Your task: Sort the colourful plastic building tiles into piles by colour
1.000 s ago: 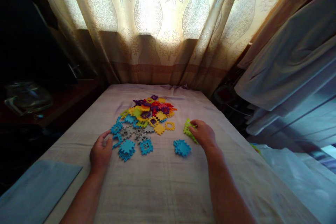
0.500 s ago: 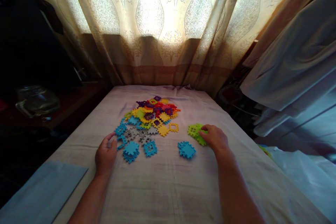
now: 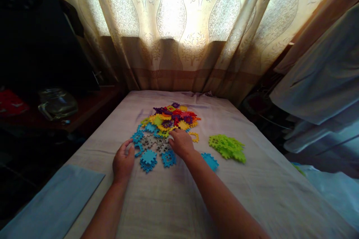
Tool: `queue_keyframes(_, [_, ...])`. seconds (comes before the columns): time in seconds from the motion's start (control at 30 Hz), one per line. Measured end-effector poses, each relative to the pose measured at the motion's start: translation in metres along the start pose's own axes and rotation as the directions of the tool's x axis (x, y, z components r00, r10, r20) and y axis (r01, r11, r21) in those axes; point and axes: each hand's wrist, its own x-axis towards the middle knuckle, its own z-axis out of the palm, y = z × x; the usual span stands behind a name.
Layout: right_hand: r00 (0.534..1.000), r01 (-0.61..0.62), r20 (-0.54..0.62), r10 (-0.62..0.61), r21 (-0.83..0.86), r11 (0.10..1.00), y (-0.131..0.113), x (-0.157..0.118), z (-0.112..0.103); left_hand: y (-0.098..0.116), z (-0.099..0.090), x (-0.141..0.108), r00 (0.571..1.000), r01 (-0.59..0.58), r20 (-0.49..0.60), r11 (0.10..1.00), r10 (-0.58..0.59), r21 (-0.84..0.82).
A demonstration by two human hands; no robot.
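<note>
A: Diffs vs. prev frame?
B: R hand was at the green pcs; now it's been moved over to the near side of the mixed pile. Green pcs have been left on the R side of the sheet, overlapped in a loose, spread-out heap. View has also been shifted a bit.

A: R fingers?
B: Curled down at grey pcs and a green frame pc. Can't tell if anything's gripped; contact pt is hidden.

A: L hand?
B: Kept beside the pile's L edge, next to blue pcs. Fingers part-curled, gap left btwn thumb and index, nothing seen gripped. Touch w/ blue can't be confirmed.

A: Shapes, materials?
B: Flat, plastic-looking pcs, notched/toothed edges. Some solid, some cut out as open frames or w/ window grids. Red, purple, orange, yellow toward the far side; grey and blue nearer. Blue stack partly covered by R forearm, near the green heap.

A: Surroundings?
B: Sheet is pale, lightly creased cloth. Curtain is backlit, tree-patterned, hung in folds. Flat blue-grey item at near L, straight-edged. Clear glass-like vessel on the dark surface, far L.
</note>
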Motion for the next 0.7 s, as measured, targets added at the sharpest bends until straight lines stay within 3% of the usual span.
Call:
queue_keyframes(0.13, [0.998,0.027,0.057,-0.022,-0.087,0.996,-0.012,0.024,0.006,0.000,0.000,0.001,1.000,0.003,0.008,1.000,-0.003,-0.003])
queue_keyframes(0.23, [0.996,0.053,0.074,-0.045,-0.112,0.992,-0.015,0.026,0.006,-0.001,0.000,0.001,1.000,0.000,-0.003,1.000,0.000,-0.006])
queue_keyframes(0.4, [0.995,0.036,-0.086,-0.043,-0.080,0.996,-0.002,0.006,-0.007,-0.001,0.000,0.001,1.000,-0.001,0.003,1.000,0.001,-0.001])
queue_keyframes(0.53, [0.958,-0.102,-0.251,0.138,0.151,0.983,0.028,-0.015,-0.016,0.002,-0.002,0.000,1.000,0.010,0.014,1.000,-0.010,0.022])
queue_keyframes(0.7, [0.861,-0.355,-0.225,0.456,0.376,0.856,0.093,-0.043,-0.028,0.003,-0.003,0.000,1.000,0.014,0.002,0.999,-0.014,0.029])
